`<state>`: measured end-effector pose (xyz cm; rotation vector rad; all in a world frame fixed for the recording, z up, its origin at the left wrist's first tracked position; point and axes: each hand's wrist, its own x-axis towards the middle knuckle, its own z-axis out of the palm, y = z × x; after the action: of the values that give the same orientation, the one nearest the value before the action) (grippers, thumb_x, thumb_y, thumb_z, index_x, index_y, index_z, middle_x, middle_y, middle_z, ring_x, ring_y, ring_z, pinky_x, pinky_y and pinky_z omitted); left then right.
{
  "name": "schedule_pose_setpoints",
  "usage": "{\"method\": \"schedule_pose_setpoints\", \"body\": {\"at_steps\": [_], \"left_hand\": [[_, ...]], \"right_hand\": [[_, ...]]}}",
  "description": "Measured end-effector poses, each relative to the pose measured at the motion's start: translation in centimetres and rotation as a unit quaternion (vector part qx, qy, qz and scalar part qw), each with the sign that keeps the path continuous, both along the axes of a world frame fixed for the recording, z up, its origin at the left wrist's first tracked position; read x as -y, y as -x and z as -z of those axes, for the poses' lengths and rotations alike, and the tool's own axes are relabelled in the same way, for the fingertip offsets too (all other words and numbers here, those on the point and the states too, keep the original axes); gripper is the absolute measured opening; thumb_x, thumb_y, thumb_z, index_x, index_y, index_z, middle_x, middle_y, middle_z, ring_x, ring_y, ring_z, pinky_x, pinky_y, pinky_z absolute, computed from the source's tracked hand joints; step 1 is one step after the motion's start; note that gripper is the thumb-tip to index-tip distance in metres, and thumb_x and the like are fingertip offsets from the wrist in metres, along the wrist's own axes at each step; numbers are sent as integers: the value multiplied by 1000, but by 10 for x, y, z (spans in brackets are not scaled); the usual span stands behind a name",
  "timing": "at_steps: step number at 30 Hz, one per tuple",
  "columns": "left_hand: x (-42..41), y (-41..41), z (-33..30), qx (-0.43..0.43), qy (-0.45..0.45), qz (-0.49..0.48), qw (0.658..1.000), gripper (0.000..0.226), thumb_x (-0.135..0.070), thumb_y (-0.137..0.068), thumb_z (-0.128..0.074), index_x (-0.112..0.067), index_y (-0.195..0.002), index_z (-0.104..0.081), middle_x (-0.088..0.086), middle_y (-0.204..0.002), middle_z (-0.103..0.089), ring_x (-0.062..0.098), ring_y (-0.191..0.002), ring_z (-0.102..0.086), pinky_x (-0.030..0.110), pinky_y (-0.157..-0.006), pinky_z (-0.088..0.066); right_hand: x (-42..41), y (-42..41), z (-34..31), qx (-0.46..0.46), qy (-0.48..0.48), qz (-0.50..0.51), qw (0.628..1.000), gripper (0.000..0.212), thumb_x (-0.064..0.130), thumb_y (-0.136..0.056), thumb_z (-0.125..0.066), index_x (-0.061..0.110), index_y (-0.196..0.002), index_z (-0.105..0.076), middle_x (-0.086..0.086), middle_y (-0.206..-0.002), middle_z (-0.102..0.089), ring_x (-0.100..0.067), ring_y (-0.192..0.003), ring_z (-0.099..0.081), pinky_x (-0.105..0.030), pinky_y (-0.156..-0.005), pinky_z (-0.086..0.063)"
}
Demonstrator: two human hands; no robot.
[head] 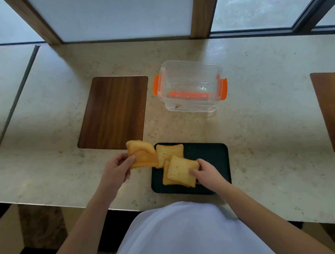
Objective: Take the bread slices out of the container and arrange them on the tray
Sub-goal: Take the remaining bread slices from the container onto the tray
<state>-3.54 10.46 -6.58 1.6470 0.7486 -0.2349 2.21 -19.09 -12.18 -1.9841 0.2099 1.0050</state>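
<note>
A dark tray lies on the counter near the front edge. One bread slice rests flat at its far left corner. My right hand grips a slice that lies on top of another slice on the tray's left half. My left hand holds a small stack of slices in the air just left of the tray. The clear container with orange clips stands behind the tray; it holds only crumbs.
A brown wooden board is set into the marble counter to the left of the container. Another wooden board sits at the right edge. Windows run along the back. The counter's front edge is close to my body.
</note>
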Motion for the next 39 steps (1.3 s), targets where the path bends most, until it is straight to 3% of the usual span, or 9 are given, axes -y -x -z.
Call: {"method": "schedule_pose_setpoints", "body": {"at_steps": [3,6,9,11,14,19,22,28,39], "left_hand": [[32,-22,-7,22,22,50,998,16,-33,-94,-67,-19,-98,-70,-2,-57,-58,9,-47,-51,18,-42,-39],[74,-36,-7,33,58,133,989,19,-33,-94,-66,-17,-105,-69,-4,-69,-66,11,-56,-59,19,-47,-46],[111,-48,0,33,68,204,976,17,-28,-96,-64,-15,-106,-69,-1,-78,-71,14,-64,-66,24,-55,-53],[133,-55,4,16,64,246,967,15,-28,-96,-64,-14,-101,-68,1,-78,-71,17,-66,-68,29,-57,-53],[158,-66,11,-1,42,294,955,18,-39,-94,-64,-22,-96,-67,-3,-80,-73,14,-72,-71,29,-59,-54],[169,-75,18,29,-75,404,911,52,-76,-69,-68,-39,-105,-65,-20,-94,-69,-5,-90,-61,20,-75,-46],[166,-67,29,59,-265,495,825,87,-80,-64,-66,-30,-134,-52,-13,-125,-58,8,-116,-45,32,-95,-44],[169,-45,50,123,-463,504,718,52,-50,-83,-66,-25,-127,-56,2,-117,-64,24,-111,-53,41,-95,-43],[158,-42,53,84,-490,544,675,33,-42,-84,-56,-29,-114,-57,6,-110,-58,29,-103,-50,45,-89,-39]], "right_hand": [[0,-1,-4,90,75,-62,991,23,35,-89,-68,22,-106,-59,0,-97,-63,-15,-83,-64,-33,-71,-57],[14,-6,-8,114,104,-21,988,37,37,-86,-71,22,-117,-57,4,-111,-58,-10,-93,-60,-26,-76,-51],[36,-14,-17,-6,8,159,987,19,21,-96,-60,15,-113,-61,-8,-115,-68,-19,-96,-69,-34,-78,-60],[51,-15,-27,-114,-97,269,951,20,18,-98,-56,10,-115,-65,-15,-108,-75,-25,-90,-76,-35,-68,-63],[75,-11,-35,-132,-120,278,944,27,31,-101,-59,12,-118,-65,-12,-113,-74,-25,-96,-75,-31,-69,-63],[107,1,-34,-131,-227,387,884,27,26,-96,-68,7,-115,-67,-10,-111,-73,-25,-102,-71,-37,-86,-58],[115,1,-31,-135,-241,408,870,23,22,-96,-67,6,-112,-64,-14,-110,-71,-26,-98,-69,-37,-85,-57],[105,-3,-33,-110,-171,353,913,24,21,-98,-64,3,-113,-60,-19,-117,-68,-33,-107,-69,-36,-77,-58],[85,-13,-36,-86,-140,296,941,15,20,-96,-67,9,-104,-60,-16,-108,-71,-27,-96,-73,-33,-75,-62]]}}
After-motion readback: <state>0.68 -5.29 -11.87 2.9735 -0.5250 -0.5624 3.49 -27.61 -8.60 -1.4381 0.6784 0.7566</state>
